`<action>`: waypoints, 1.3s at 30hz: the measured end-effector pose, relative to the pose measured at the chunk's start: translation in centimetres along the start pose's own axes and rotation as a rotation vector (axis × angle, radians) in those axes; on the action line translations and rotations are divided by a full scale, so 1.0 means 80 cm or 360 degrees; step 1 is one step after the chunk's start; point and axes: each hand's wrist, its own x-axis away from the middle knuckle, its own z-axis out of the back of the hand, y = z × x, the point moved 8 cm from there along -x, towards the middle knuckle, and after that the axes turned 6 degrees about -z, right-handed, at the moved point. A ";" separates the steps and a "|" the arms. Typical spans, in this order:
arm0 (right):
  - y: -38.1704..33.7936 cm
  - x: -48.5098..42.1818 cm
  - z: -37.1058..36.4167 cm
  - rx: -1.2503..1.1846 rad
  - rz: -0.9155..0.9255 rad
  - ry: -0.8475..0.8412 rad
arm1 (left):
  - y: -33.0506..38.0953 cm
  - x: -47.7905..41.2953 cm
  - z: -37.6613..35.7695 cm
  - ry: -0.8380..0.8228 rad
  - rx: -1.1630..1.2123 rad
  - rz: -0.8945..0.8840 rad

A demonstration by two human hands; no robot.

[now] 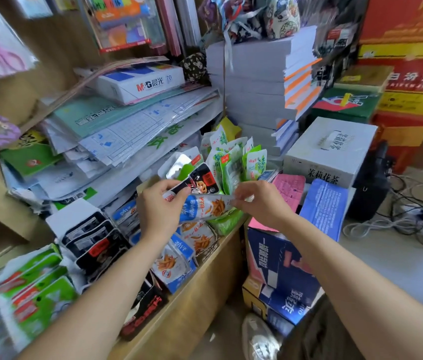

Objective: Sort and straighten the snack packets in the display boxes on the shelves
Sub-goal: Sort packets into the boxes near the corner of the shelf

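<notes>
My left hand (pixel 159 207) and my right hand (pixel 258 201) hold a blue-and-white snack packet (pixel 206 207) between them, each pinching one end, above the shelf's front edge. My left hand also grips a black packet (pixel 201 181) behind it. Below lies a display box of the same blue packets (pixel 179 258). Left of it stands a box of black packets (pixel 93 242). Green packets (pixel 233 158) stand upright in a box just behind my hands. More green-and-red packets (pixel 33 289) fill a box at the far left.
Stacks of paper and folders (pixel 127 126) crowd the shelf behind the boxes. A tall white paper stack (pixel 252 81) and a white tea carton (pixel 330 149) stand to the right. Blue cartons (pixel 280 271) sit on the floor by the wooden shelf edge (pixel 205 279). Cables (pixel 413 216) lie at right.
</notes>
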 end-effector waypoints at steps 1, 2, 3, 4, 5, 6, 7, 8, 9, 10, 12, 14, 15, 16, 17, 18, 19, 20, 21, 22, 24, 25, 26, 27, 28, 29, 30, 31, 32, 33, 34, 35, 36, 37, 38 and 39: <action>0.001 -0.001 0.000 0.0002 -0.0006 0.0006 | -0.002 0.001 -0.001 -0.0019 0.0033 0.0021; 0.002 -0.002 0.002 -0.0025 -0.0022 0.0032 | -0.003 0.002 0.000 -0.0028 0.0072 0.0047; 0.005 -0.004 0.004 -0.0083 -0.0049 0.0070 | -0.004 0.004 0.002 -0.0015 0.0109 0.0080; 0.008 -0.005 0.007 -0.0185 -0.0082 0.0109 | -0.008 0.004 0.006 0.0015 0.0146 0.0114; 0.011 -0.006 0.011 -0.0336 -0.0126 0.0138 | -0.012 0.004 0.012 0.0059 0.0188 0.0152; 0.012 -0.005 0.016 -0.0528 -0.0173 0.0160 | -0.018 0.004 0.018 0.0100 0.0230 0.0197; 0.013 -0.004 0.020 -0.0728 -0.0227 0.0183 | -0.025 0.005 0.024 0.0130 0.0272 0.0244; 0.013 -0.002 0.024 -0.0913 -0.0277 0.0211 | -0.029 0.006 0.033 0.0155 0.0300 0.0279; 0.011 0.001 0.028 -0.1061 -0.0318 0.0251 | -0.032 0.007 0.041 0.0178 0.0322 0.0301; 0.009 0.005 0.032 -0.1178 -0.0347 0.0295 | -0.032 0.010 0.052 0.0192 0.0343 0.0305; 0.001 0.014 0.034 -0.1375 -0.0383 0.0354 | -0.028 0.017 0.074 0.0200 0.0405 0.0309; -0.009 0.022 0.031 -0.1521 -0.0405 0.0364 | -0.030 0.025 0.098 0.0225 0.0481 0.0328; -0.015 0.025 0.027 -0.1564 -0.0401 0.0344 | -0.031 0.031 0.113 0.0239 0.0506 0.0329; -0.023 0.029 0.022 -0.1595 -0.0377 0.0310 | -0.033 0.036 0.128 0.0249 0.0515 0.0321; -0.031 0.033 0.017 -0.1611 -0.0344 0.0271 | -0.033 0.042 0.144 0.0256 0.0536 0.0314; -0.041 0.037 0.013 -0.1612 -0.0311 0.0228 | -0.035 0.049 0.160 0.0265 0.0557 0.0312; -0.051 0.040 0.008 -0.1598 -0.0282 0.0192 | -0.036 0.058 0.177 0.0281 0.0574 0.0314; -0.060 0.044 0.004 -0.1581 -0.0256 0.0166 | -0.039 0.068 0.194 0.0302 0.0581 0.0312; -0.069 0.048 0.000 -0.1566 -0.0239 0.0147 | -0.041 0.079 0.211 0.0343 0.0588 0.0316; -0.075 0.050 -0.005 -0.1547 -0.0236 0.0135 | -0.045 0.090 0.228 0.0394 0.0600 0.0326; -0.087 0.056 -0.015 -0.1487 -0.0226 0.0103 | -0.055 0.112 0.255 0.0491 0.0639 0.0387; -0.093 0.058 -0.020 -0.1459 -0.0207 0.0085 | -0.057 0.122 0.266 0.0544 0.0642 0.0401; -0.098 0.060 -0.026 -0.1437 -0.0183 0.0068 | -0.060 0.130 0.277 0.0600 0.0621 0.0396; -0.103 0.063 -0.030 -0.1423 -0.0169 0.0053 | -0.061 0.137 0.285 0.0645 0.0585 0.0382; -0.107 0.066 -0.034 -0.1402 -0.0165 0.0047 | -0.064 0.142 0.291 0.0678 0.0550 0.0359; -0.110 0.067 -0.036 -0.1372 -0.0162 0.0046 | -0.062 0.146 0.296 0.0697 0.0505 0.0326; -0.112 0.068 -0.038 -0.1330 -0.0154 0.0051 | -0.061 0.150 0.298 0.0712 0.0440 0.0293; -0.114 0.068 -0.037 -0.1281 -0.0136 0.0061 | -0.059 0.152 0.298 0.0713 0.0353 0.0254; -0.116 0.068 -0.037 -0.1236 -0.0116 0.0080 | -0.058 0.155 0.295 0.0700 0.0259 0.0216; -0.118 0.068 -0.036 -0.1201 -0.0096 0.0103 | -0.058 0.156 0.288 0.0667 0.0170 0.0191; -0.121 0.067 -0.036 -0.1174 -0.0080 0.0123 | -0.062 0.155 0.278 0.0612 0.0092 0.0178; -0.123 0.066 -0.038 -0.1151 -0.0068 0.0132 | -0.068 0.155 0.267 0.0536 0.0012 0.0171; -0.124 0.065 -0.041 -0.1137 -0.0060 0.0133 | -0.076 0.155 0.256 0.0447 -0.0059 0.0165; -0.125 0.065 -0.044 -0.1128 -0.0059 0.0131 | -0.081 0.154 0.246 0.0367 -0.0110 0.0155; -0.126 0.064 -0.048 -0.1123 -0.0060 0.0130 | -0.087 0.152 0.239 0.0311 -0.0141 0.0154; -0.127 0.062 -0.050 -0.1115 -0.0056 0.0129 | -0.091 0.149 0.233 0.0262 -0.0182 0.0167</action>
